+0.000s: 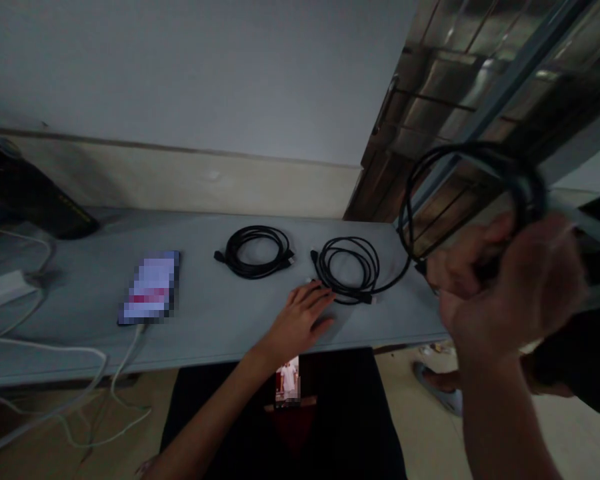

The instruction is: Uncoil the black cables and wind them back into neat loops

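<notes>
My right hand (510,287) is raised over the table's right end, its fingers wrapped round a looped black cable (410,193). Motion smears this hand and part of the loop. A strand appears to run from the raised loop to a coiled black cable (347,263) on the table. At the near edge of that coil lies my left hand (300,317), open, with its fingers stretched out and the fingertips by the cable. Left of it rests a second coiled black cable (257,252) with plug ends showing.
On the grey table (205,300) are a phone (150,290) with a white charging cord (123,373), a white adapter (5,288) and a dark bottle (35,187). A lit screen (287,383) is at my lap. A wall borders the back; a person's foot (437,383) shows at right.
</notes>
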